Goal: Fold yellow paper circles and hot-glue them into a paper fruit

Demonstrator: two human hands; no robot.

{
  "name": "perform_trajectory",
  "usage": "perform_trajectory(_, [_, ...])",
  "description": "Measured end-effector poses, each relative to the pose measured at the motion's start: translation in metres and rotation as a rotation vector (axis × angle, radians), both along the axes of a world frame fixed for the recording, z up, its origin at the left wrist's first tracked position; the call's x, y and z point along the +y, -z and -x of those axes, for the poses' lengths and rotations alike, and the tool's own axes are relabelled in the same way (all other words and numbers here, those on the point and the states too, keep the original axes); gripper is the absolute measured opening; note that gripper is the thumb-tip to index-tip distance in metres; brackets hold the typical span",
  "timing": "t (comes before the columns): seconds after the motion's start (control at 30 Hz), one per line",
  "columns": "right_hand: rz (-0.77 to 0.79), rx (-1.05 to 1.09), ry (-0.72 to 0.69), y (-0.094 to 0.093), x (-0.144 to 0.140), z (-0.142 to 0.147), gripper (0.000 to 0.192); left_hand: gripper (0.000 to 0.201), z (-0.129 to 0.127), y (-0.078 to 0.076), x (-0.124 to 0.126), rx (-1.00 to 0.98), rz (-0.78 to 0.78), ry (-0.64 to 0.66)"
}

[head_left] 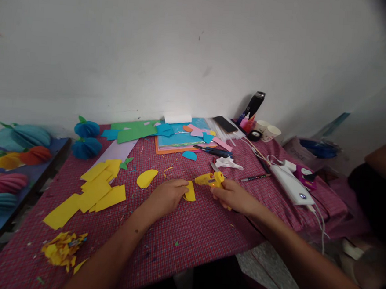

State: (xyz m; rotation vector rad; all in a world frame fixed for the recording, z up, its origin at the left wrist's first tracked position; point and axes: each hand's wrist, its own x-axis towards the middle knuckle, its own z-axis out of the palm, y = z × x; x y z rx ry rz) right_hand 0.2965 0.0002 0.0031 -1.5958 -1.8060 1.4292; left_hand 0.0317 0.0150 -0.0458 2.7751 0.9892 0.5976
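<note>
Left hand (168, 195) pinches a yellow paper piece (190, 191) flat on the checked tablecloth (186, 236), fingers closed on its left edge. Right hand (234, 196) is wrapped around a yellow glue gun (209, 179), nozzle pointing left, just above the piece. No legible writing. Two paper cups (267, 130) stand at the back right; contents not visible.

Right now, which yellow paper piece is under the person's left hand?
The small curved piece beside the glue gun, pinned by the left hand; the other yellow pieces lie untouched further left.
</note>
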Motion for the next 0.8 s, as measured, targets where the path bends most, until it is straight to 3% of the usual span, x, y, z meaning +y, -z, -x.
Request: perform_trajectory(0.8, [-0.017, 0.015, -0.003, 0.0021, 0.0006, -0.0028, 0.028, 0.023, -0.0016, -0.0057, -0.0013, 0.034, 0.056, -0.017])
